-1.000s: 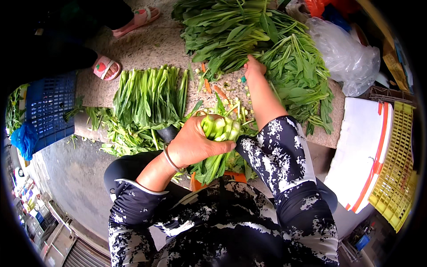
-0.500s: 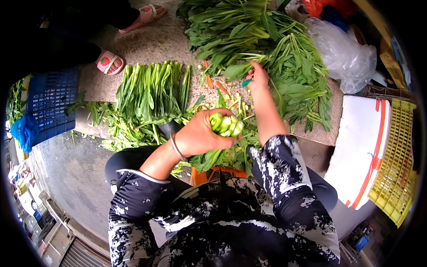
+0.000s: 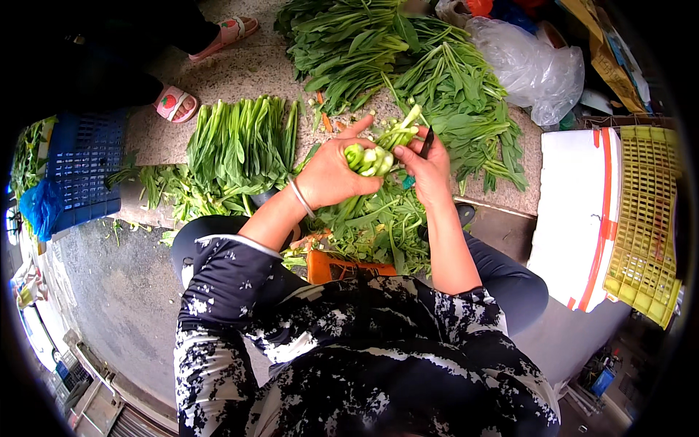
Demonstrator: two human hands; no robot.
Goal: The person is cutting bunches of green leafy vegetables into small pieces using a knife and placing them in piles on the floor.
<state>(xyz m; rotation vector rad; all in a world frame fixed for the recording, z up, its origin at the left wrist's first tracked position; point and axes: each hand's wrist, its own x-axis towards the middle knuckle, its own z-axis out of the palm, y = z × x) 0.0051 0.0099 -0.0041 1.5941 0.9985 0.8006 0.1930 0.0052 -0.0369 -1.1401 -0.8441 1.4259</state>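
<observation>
head view, held stems (image 3: 370, 162), slab edge (image 3: 510, 205) nearby

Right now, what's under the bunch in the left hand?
Green leaves show below the left hand; some may belong to the bunch itself. An orange object shows nearer the body. What the leaves lie on is covered.

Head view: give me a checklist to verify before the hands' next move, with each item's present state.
1. Left hand wrapped around the stem bunch: ok.
2. Dark pointed tool held in the right hand: ok.
3. Tool tip apart from the left hand's fingers: ok.
4. Which way the tool's edge faces: cannot tell.
5. Loose stalks by the right hand gathered into the bunch: not ok, they stick out above it.
</observation>
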